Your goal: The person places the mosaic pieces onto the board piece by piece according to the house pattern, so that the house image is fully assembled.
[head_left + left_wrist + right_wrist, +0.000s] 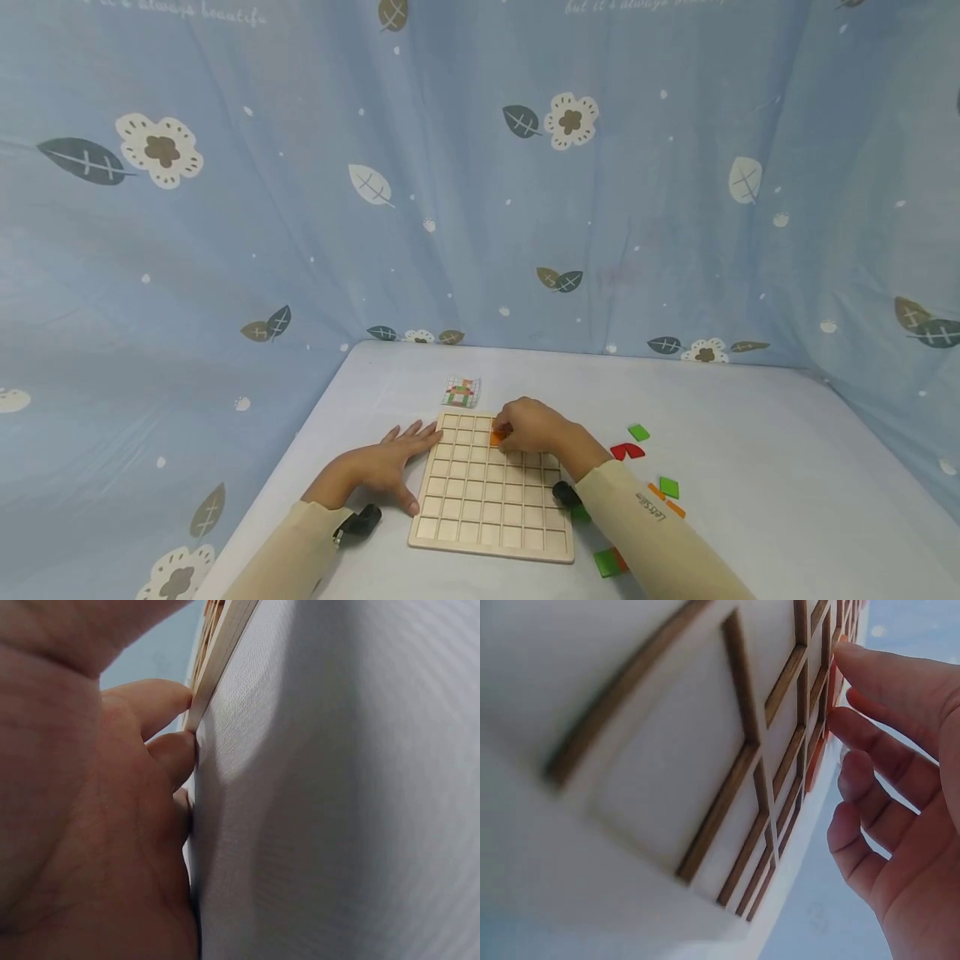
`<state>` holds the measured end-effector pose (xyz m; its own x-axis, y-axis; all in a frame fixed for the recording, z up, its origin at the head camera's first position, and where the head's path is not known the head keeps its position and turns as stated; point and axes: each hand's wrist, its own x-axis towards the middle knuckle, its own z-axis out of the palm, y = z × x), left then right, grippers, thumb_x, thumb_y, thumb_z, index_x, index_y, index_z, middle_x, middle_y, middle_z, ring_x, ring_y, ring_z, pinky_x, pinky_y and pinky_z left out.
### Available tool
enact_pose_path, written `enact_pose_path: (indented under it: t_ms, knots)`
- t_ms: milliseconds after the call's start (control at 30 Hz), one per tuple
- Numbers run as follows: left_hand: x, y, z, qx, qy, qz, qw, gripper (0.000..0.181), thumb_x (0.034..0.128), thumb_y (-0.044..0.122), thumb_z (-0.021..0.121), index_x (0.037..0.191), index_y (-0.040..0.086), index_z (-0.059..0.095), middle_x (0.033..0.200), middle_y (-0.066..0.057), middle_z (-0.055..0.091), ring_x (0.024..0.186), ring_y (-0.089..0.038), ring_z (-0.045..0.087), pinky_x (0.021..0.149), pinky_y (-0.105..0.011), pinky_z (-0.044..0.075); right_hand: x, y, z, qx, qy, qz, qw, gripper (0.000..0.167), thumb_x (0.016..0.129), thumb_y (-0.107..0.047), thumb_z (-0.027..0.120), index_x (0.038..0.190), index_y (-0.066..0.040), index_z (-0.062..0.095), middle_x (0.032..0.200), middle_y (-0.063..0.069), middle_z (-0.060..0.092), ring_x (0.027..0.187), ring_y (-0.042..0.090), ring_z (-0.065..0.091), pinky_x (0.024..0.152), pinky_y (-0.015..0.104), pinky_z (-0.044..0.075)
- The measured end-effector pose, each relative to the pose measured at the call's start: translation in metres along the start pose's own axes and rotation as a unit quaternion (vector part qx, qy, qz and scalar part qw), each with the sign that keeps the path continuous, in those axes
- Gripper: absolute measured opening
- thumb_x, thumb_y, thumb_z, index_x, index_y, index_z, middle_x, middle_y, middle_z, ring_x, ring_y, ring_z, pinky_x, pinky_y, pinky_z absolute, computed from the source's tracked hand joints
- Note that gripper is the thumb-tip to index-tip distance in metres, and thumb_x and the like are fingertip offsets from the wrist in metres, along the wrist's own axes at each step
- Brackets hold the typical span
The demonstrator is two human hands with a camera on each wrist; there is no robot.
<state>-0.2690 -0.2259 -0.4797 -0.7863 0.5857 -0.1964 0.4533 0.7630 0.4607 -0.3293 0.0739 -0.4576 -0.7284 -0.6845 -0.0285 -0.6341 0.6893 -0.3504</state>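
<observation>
A pale wooden grid board [471, 508] lies on the white table. At its far edge my right hand [534, 425] pinches an orange tile [496, 438] between thumb and fingers, low over the cells. The right wrist view shows the fingertips [840, 720] down at the grid, with orange [815, 766] along the cells beside them; how many orange pieces lie there I cannot tell. My left hand [386, 465] rests with spread fingers against the board's left side. In the left wrist view its fingertips [176, 696] touch the wooden edge [217, 660].
Beyond the board lies a small pattern card [461, 392] with coloured squares. Right of the board are scattered green tiles [669, 487], red curved pieces [627, 451] and orange strips [675, 508]. A green piece [609, 562] lies near the right sleeve. A blue patterned curtain [480, 208] surrounds the table.
</observation>
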Motion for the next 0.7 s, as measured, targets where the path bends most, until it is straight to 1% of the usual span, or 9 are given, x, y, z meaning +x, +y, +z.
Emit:
enact_pose_path:
  t_ms: [167,267,367,467,600,700]
  knots:
    - [-0.001,0.0,0.0,-0.001,0.0,0.002,1.0,0.125,0.0566,0.052,0.087,0.156,0.014,0.021,0.162,-0.005,0.009,0.147,-0.031,-0.002,0.116,-0.053,-0.003,-0.012,0.001,-0.007,-0.017,0.006,-0.021,0.9996,0.025,0.086,-0.016,0.072,0.111,-0.011,0.075,0.106,-0.002,0.069,0.098,0.014,0.063,0.085,0.032,0.053]
    - [-0.001,0.0,-0.001,0.0,0.0,-0.001,1.0,0.125,0.0567,0.051,0.087,0.157,0.015,0.021,0.162,-0.005,0.009,0.147,-0.03,-0.002,0.116,-0.053,-0.003,-0.022,0.003,-0.015,-0.018,0.008,-0.02,0.9996,0.022,0.089,-0.015,0.069,0.109,-0.011,0.075,0.108,0.0,0.069,0.101,0.017,0.064,0.087,0.035,0.053]
    - [-0.001,0.001,-0.002,-0.006,0.001,-0.003,1.0,0.125,0.056,0.05,0.088,0.156,0.015,0.021,0.162,-0.006,0.009,0.147,-0.03,-0.002,0.116,-0.053,-0.003,-0.032,0.008,-0.021,-0.011,0.008,0.005,0.9999,0.022,0.087,-0.016,0.072,0.108,-0.011,0.075,0.11,0.0,0.069,0.104,0.02,0.063,0.09,0.038,0.052]
    - [-0.002,0.001,-0.002,-0.009,0.002,-0.004,0.9999,0.126,0.0552,0.05,0.088,0.156,0.014,0.022,0.162,-0.006,0.01,0.147,-0.031,-0.001,0.116,-0.053,-0.003,-0.041,0.016,-0.025,-0.016,0.006,0.038,0.9991,0.023,0.086,-0.016,0.074,0.108,-0.012,0.075,0.11,-0.001,0.069,0.106,0.02,0.062,0.092,0.038,0.051]
    - [-0.001,0.001,0.0,-0.005,0.002,-0.006,1.0,0.126,0.0548,0.051,0.088,0.156,0.016,0.022,0.162,-0.004,0.01,0.148,-0.029,-0.001,0.117,-0.052,-0.002,-0.053,0.029,-0.026,-0.018,0.011,0.074,0.997,0.023,0.084,-0.017,0.075,0.107,-0.013,0.076,0.107,-0.003,0.069,0.103,0.019,0.061,0.09,0.038,0.051]
    - [-0.001,0.0,0.001,-0.001,0.003,-0.01,0.9999,0.126,0.0547,0.052,0.088,0.156,0.016,0.023,0.162,-0.003,0.01,0.148,-0.028,-0.001,0.117,-0.051,-0.002,-0.062,0.037,-0.025,-0.011,0.015,0.094,0.9954,0.022,0.083,-0.016,0.076,0.106,-0.014,0.076,0.105,-0.005,0.069,0.101,0.019,0.061,0.089,0.037,0.051]
